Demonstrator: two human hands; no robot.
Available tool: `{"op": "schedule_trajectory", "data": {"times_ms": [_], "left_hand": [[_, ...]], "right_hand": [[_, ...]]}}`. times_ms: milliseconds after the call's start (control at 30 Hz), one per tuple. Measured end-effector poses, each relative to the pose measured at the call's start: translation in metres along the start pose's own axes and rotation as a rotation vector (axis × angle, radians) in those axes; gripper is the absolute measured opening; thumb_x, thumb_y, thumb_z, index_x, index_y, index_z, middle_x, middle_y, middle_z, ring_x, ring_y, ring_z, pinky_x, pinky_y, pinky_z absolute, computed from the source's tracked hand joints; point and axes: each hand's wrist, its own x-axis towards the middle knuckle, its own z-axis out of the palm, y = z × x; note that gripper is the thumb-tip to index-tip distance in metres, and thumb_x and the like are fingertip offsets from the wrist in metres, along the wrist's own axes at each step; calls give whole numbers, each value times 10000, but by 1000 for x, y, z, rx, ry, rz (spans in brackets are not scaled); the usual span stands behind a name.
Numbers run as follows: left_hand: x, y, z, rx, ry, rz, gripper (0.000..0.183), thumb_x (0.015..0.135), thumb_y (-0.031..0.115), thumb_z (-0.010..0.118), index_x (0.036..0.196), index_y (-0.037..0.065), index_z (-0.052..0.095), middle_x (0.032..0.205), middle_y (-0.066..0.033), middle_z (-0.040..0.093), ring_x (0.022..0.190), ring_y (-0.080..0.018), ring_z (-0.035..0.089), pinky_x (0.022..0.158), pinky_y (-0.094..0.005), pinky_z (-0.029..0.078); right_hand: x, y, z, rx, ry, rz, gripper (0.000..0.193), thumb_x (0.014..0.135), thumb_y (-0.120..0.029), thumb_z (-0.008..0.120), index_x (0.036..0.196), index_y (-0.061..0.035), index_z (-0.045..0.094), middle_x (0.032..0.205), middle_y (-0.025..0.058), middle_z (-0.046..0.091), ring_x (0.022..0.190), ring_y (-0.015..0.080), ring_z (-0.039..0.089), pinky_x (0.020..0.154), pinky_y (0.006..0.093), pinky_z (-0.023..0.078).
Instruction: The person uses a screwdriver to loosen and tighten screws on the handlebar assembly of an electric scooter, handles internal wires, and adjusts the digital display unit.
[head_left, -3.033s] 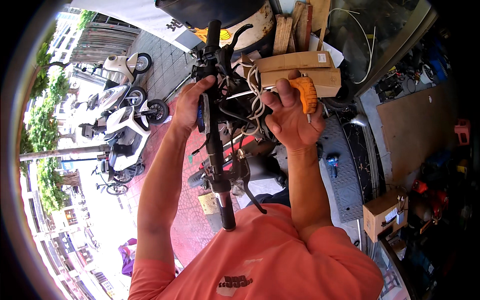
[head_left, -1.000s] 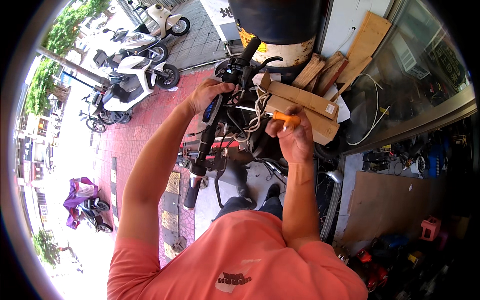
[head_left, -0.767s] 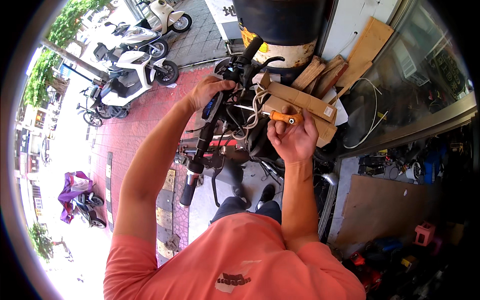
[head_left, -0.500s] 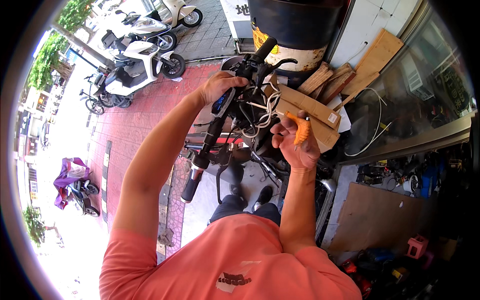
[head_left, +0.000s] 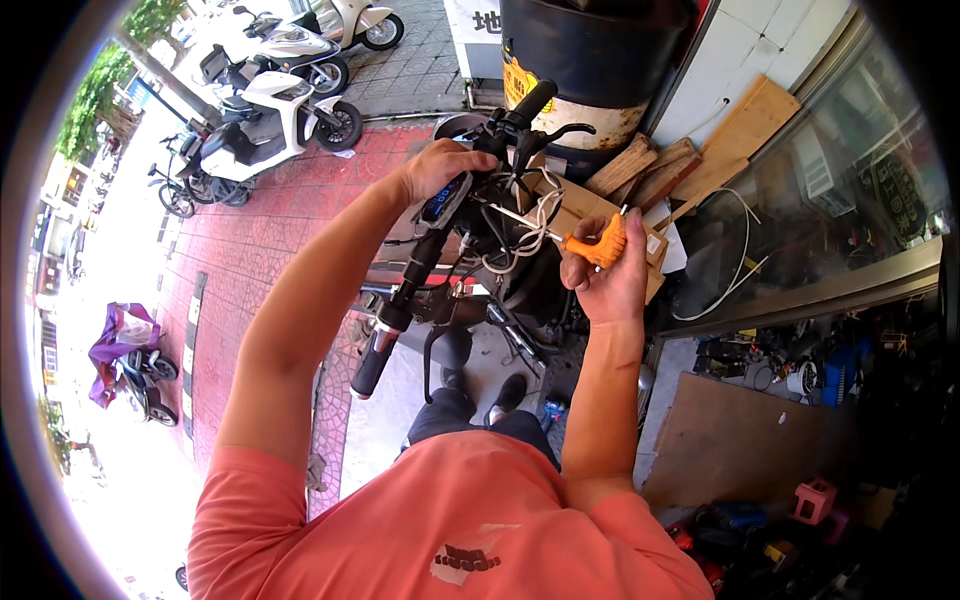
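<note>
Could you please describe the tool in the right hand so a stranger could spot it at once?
Find the black handlebar crossing the middle. Just right of its centre, the right hand grips a screwdriver; its bright orange handle stands out from the black parts and white cables.

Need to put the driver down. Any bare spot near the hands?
Bare: paving under the handlebar, left of the shoes. Crowded: wiring between left hand and right hand with screwdriver; wood scraps beyond.

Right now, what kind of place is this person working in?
Probably a scooter repair shop opening onto a street. The left hand steadies a handlebar, the right hand holds an orange-handled tool, and scooters stand parked outside.
</note>
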Motion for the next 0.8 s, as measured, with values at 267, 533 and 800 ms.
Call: {"op": "schedule_trajectory", "data": {"times_ms": [267, 533, 800], "left_hand": [[-3, 3, 5, -99, 9, -39, 412, 1007, 363, 687, 1047, -31, 798, 863, -81, 771, 744, -121, 693, 705, -285, 543], [-44, 53, 19, 465, 700, 24, 461, 1040, 381, 612, 906, -40, 744, 757, -53, 691, 634, -153, 585, 624, -302, 475], [-115, 83, 104, -1332, 148, 229, 275, 906, -54, 446, 1127, -42, 610, 1074, -187, 703, 716, -230, 655, 620, -353, 560]], "right_hand": [[-6, -6, 4, 79, -5, 60, 698, 1073, -653, 477, 1039, 10, 694, 837, 129, 724, 545, 263, 703, 445, 288, 448], [-20, -18, 29, -156, 128, -25, 643, 1073, -663, 500, 1065, -44, 673, 934, 104, 728, 641, 218, 699, 502, 295, 455], [-23, -44, 9, 98, 524, -201, 605, 1061, -673, 527, 840, -120, 632, 499, -39, 355, 454, 116, 347, 527, 294, 307]]}}
